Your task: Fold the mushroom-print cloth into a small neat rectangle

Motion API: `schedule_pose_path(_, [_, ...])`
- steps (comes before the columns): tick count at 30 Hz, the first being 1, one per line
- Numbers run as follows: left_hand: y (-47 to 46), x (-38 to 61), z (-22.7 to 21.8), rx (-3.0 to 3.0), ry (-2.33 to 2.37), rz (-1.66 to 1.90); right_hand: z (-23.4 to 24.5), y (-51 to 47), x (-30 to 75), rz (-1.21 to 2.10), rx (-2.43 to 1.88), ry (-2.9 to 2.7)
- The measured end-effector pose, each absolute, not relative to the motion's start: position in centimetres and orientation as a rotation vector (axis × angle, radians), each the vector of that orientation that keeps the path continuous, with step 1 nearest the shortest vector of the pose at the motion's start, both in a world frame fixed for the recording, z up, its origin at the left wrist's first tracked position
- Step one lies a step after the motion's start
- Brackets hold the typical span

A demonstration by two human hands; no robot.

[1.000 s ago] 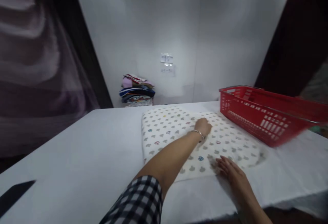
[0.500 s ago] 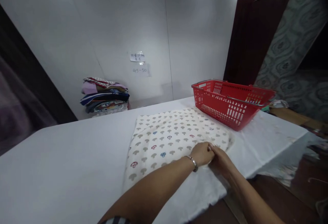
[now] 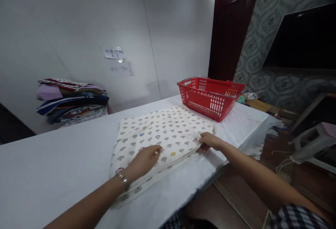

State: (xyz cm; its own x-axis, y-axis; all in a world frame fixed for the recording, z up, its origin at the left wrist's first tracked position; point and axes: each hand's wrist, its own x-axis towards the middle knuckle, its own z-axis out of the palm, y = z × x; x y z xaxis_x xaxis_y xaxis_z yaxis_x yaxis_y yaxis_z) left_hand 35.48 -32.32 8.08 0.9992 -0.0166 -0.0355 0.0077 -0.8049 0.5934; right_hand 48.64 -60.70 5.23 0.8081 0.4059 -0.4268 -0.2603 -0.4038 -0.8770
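On the white table (image 3: 65, 169) lies a mushroom-print cloth (image 3: 170, 131), its far right side next to a red basket (image 3: 201, 105). The right hand (image 3: 211, 141) has its grip pinching the cloth's near right edge; the left hand (image 3: 143, 163) is over the near left part, fingers curled, whether that grip pinches fabric I cannot tell, a bracelet (image 3: 122, 178) round its wrist

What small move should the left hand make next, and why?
Probably slide the left hand to the near left corner of the mushroom-print cloth and even its layers: they look uneven along the front edge there, while the right hand is at the near right edge.
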Motion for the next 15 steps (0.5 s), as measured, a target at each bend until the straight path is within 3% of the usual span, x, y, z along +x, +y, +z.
schedule_pose_path(4, [-29.1,32.8,9.4,2.632,0.076,-0.003,9.3,-60.8,51.9,0.553,-1.714,-0.297])
schedule_pose_path(7, [-28.5,31.5,9.3,2.693,0.07,0.041,10.9,-62.4,54.3,0.353,-1.837,-0.16])
schedule_pose_path(15, [-29.3,29.5,4.4,2.722,-0.219,-0.057,6.3,-67.1,55.3,0.427,-2.329,0.226])
